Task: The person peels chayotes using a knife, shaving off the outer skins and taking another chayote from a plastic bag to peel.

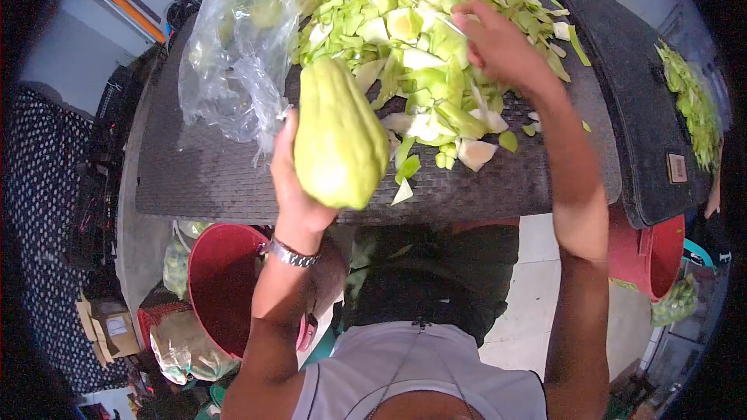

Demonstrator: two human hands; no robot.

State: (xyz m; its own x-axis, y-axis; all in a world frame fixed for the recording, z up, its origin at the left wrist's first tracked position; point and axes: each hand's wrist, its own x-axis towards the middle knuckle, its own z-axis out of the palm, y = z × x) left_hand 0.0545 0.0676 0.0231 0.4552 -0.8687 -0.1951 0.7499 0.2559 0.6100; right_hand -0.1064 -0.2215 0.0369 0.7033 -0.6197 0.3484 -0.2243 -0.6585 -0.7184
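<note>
My left hand (292,179), with a metal watch on the wrist, is closed around a whole pale green chayote (338,140). The chayote is tilted, its narrow end toward the back and its broad end near me. Above the right side of a large heap of cut chayote pieces and peel (436,70), my right hand (498,43) grips a knife (443,15). Its thin blade points away to the upper left, and the handle is mostly hidden in my fingers. The two hands are well apart.
A clear plastic bag (245,47) with green produce lies left of the heap on the dark mat-covered table (210,179). Red tubs stand below at left (222,288) and right (661,257). Another dark surface (622,93) at right carries more green pieces (689,109).
</note>
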